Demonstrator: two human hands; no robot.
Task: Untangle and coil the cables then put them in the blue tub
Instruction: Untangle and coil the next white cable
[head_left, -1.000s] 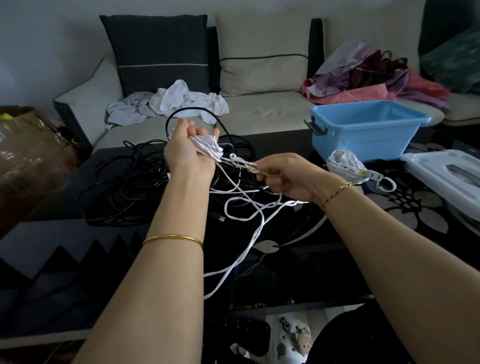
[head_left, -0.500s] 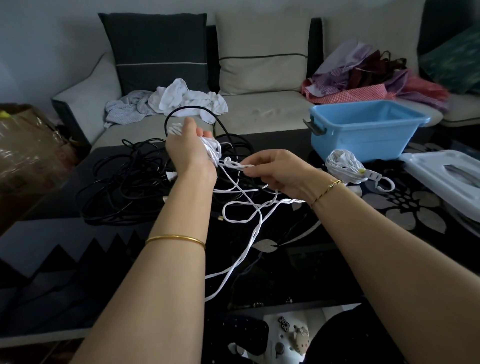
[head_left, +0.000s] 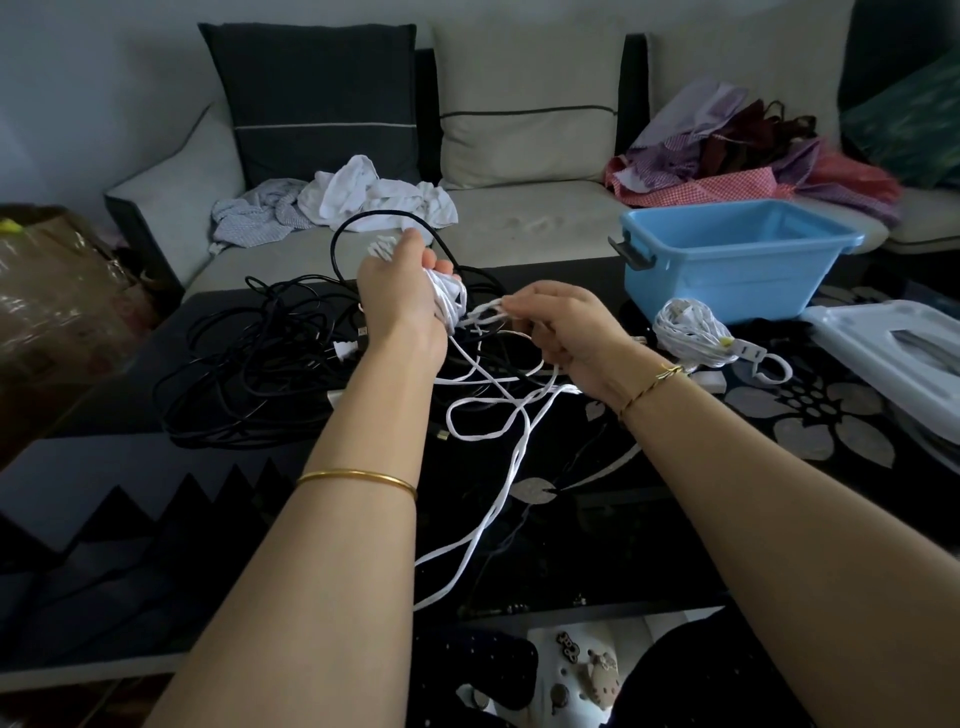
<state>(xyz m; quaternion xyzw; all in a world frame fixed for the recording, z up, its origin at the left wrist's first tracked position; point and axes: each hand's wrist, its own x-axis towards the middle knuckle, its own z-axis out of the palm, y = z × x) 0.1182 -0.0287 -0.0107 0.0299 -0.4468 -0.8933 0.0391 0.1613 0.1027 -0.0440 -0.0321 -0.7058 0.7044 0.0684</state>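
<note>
Left hand (head_left: 400, 291) grips a wad of wound white cable (head_left: 488, 441) above the black table (head_left: 130, 467), right hand (head_left: 561, 332) pinches its strand just beside, loose end trailing down, blue tub (head_left: 727, 260) well right, black cables (head_left: 249, 374) piled left.

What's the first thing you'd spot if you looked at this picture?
Two hands in the middle: the left hand holds loops of white cable and the right hand pinches it too. A big black cable tangle sprawls to their left, and a bright blue tub stands at the right.
</note>
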